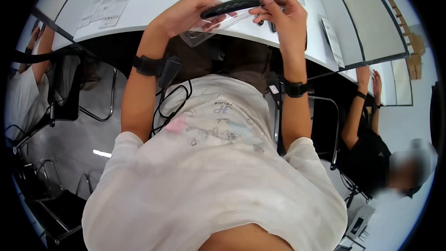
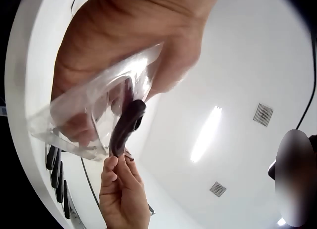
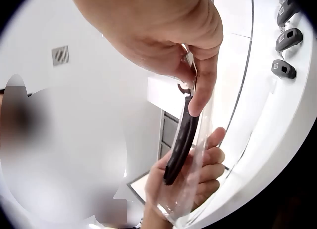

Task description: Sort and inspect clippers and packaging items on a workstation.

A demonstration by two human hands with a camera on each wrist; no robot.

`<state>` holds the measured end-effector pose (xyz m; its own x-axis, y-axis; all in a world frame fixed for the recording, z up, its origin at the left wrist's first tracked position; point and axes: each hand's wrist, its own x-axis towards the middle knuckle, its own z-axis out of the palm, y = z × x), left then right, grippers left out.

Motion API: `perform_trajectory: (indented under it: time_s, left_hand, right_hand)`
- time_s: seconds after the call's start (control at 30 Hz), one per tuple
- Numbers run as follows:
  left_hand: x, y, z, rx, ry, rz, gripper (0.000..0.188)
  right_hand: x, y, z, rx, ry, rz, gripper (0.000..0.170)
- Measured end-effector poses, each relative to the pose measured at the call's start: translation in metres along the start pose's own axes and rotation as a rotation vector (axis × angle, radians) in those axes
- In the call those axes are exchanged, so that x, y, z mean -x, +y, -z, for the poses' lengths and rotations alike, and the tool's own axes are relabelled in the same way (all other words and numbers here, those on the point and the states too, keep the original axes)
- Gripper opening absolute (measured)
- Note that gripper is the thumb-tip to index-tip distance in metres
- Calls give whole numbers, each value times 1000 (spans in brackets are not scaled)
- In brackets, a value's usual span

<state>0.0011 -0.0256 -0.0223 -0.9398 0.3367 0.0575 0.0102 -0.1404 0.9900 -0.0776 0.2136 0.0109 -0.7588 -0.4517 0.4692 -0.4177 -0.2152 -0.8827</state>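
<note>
A tool with a curved black handle [image 1: 232, 7] lies level between my two hands, over the desk's front edge. My right hand [image 1: 290, 18] pinches it at one end with thumb and fingers, near a small metal part. On the other side, my left hand [image 1: 183, 16] holds a clear plastic package [image 2: 74, 108], its fingers showing through the film. The handle's free end overlaps the package and points toward the left palm in the right wrist view. What kind of tool it is I cannot tell.
Several similar black-handled pieces [image 3: 289, 39] lie on the white desk [image 1: 158, 4]. Printed sheets [image 1: 114, 2] are at the left, another sheet [image 1: 331, 42] at the right beside a divider panel [image 1: 371, 23]. A black cable [image 1: 186, 95] hangs by my lap. Another person's arm [image 1: 355, 107] is at the right.
</note>
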Motion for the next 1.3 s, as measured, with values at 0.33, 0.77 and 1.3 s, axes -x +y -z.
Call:
perform_trajectory:
  time_s: [0.33, 0.77, 1.3]
  left_hand:
    - [12, 1, 4, -307, 157, -39, 33]
    - [110, 58, 55, -694, 1587, -194, 18]
    - [126, 58, 69, -265, 1221, -492, 24]
  right_hand:
    - [-25, 25, -54, 399, 3, 170, 22]
    - [-65, 57, -188, 647, -562, 458, 22]
    - [-19, 109, -220, 863, -554, 749, 27]
